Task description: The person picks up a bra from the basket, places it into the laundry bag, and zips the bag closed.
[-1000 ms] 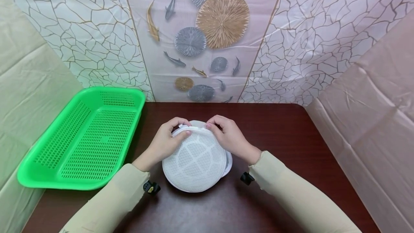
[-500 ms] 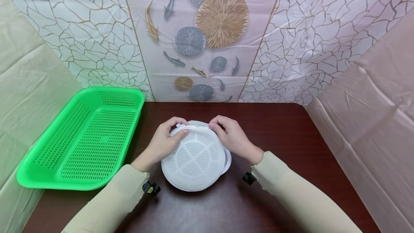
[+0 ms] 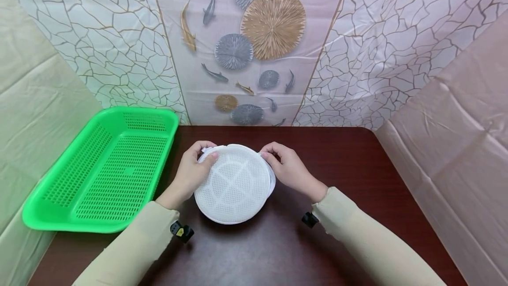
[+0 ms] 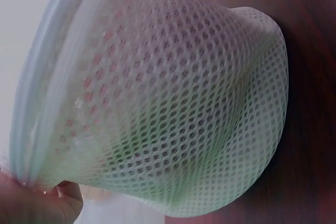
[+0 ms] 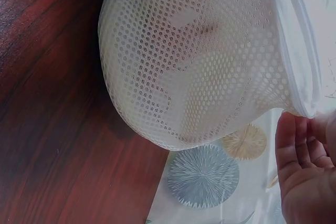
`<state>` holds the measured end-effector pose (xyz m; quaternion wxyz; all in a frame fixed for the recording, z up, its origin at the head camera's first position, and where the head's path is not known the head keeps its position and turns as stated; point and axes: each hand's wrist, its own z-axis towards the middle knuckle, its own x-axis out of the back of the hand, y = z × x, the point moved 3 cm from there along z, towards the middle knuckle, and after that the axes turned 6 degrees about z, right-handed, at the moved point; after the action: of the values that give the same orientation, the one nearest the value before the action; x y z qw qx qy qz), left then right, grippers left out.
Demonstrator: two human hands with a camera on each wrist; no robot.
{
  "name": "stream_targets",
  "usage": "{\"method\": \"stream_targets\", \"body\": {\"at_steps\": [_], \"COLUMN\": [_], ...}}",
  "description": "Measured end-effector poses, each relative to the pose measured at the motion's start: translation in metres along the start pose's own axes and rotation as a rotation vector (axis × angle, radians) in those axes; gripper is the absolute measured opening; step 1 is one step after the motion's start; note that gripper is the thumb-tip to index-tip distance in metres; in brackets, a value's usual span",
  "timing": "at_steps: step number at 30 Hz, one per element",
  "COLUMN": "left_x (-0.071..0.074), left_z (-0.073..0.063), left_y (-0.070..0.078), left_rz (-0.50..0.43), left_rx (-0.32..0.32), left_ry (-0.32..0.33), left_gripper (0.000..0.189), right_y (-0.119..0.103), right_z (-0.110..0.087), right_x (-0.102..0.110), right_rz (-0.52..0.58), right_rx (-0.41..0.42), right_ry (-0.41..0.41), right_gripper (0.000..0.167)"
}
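Note:
A round white mesh laundry bag (image 3: 233, 184) stands over the middle of the table, its flat top panel facing up in the head view. My left hand (image 3: 189, 174) pinches the bag's upper left rim between thumb and fingers. At the upper right rim my right hand (image 3: 289, 169) pinches the edge. From the left wrist, the bag's soft mesh side (image 4: 184, 98) bulges down to the table, and the left fingers (image 4: 47, 203) hold its corded rim. A zipped edge (image 5: 299, 51) shows in the right wrist view, with the right fingers (image 5: 299, 156) gripping its end.
A green perforated plastic basket (image 3: 119, 175) stands at the left of the dark brown table (image 3: 337, 158). Patterned sheeting (image 3: 246, 56) hangs behind the table and plain cloth (image 3: 456, 144) runs along its sides. A small black wrist device (image 3: 182, 231) sits at each cuff.
The hands have drawn apart along the rim, the left one moving leftward. The bag has shifted slightly up and left, and its rear edge behind the top panel no longer shows.

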<state>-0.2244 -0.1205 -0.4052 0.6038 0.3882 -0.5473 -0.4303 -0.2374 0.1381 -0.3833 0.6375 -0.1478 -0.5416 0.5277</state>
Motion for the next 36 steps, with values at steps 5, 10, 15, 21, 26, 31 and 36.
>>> {"method": "stream_targets", "body": {"at_steps": [5, 10, 15, 21, 26, 31, 36], "left_x": [0.003, 0.005, 0.004, -0.002, -0.007, -0.009, -0.008], "left_z": [0.002, 0.003, 0.001, 0.000, -0.001, -0.001, -0.002], "left_y": [0.003, 0.011, 0.022, 0.033, 0.040, 0.042, 0.040], "left_rz": [0.082, 0.207, 0.291, 0.396, 0.505, 0.538, 0.507], "left_rx": [-0.057, -0.157, -0.249, -0.288, -0.324, -0.340, -0.324], "left_ry": [-0.019, -0.060, -0.105, -0.167, -0.187, -0.189, -0.178], "left_gripper": [0.021, 0.026, 0.030, 0.033, 0.037, 0.031, 0.018], "right_y": [-0.001, 0.000, -0.003, -0.007, -0.010, -0.011, -0.011], "right_z": [0.001, 0.002, 0.002, 0.003, 0.003, 0.003, 0.002], "right_x": [-0.001, -0.001, -0.003, -0.005, -0.008, -0.011, -0.013], "right_rz": [0.004, 0.001, 0.012, 0.021, 0.031, 0.032, 0.027], "right_rx": [-0.004, -0.013, 0.009, 0.043, 0.067, 0.070, 0.068], "right_ry": [0.010, 0.030, 0.034, 0.040, 0.026, 0.005, -0.008], "right_gripper": [0.006, 0.007, 0.007, 0.007, 0.006, 0.005, 0.006]}}
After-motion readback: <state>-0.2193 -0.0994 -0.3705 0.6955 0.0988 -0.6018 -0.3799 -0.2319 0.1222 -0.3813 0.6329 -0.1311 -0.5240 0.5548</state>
